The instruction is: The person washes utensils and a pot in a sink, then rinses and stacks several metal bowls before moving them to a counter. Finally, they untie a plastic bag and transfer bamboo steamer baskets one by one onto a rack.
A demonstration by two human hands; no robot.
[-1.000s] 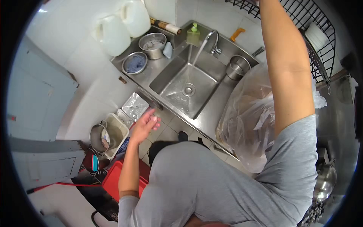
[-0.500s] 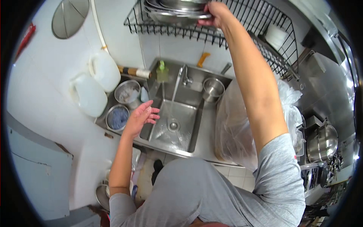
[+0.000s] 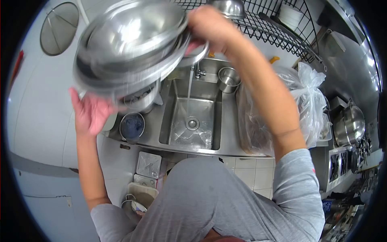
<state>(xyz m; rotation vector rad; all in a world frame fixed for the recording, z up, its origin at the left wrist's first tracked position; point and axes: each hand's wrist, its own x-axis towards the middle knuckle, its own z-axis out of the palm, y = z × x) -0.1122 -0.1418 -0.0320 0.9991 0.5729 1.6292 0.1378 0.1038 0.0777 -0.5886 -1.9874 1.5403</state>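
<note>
A nested stack of shiny metal bowls (image 3: 133, 36) hangs in the air at the upper left, tilted and smeared by motion. My right hand (image 3: 213, 30) is closed around the right edge of the stack, its fingers partly hidden behind the rims. Close under the stack's lower left side is my left hand (image 3: 94, 113), palm up with fingers spread, fingertips right at the lowest rim. Below lies a stainless steel sink (image 3: 191, 125), with water running from the faucet (image 3: 198, 72) into its basin.
A black wire rack (image 3: 274, 30) on the wall holds a metal bowl (image 3: 227, 8) and white bowls (image 3: 290, 17). Metal pots (image 3: 229, 79) stand at the sink's back right corner. A large clear plastic bag (image 3: 258, 117) fills the counter's right side. A pot with blue cloth (image 3: 132, 126) sits left.
My right hand has lifted the bowl stack off the wire rack and brought it left and nearer to me. My left hand has moved left, up to the stack's underside.
</note>
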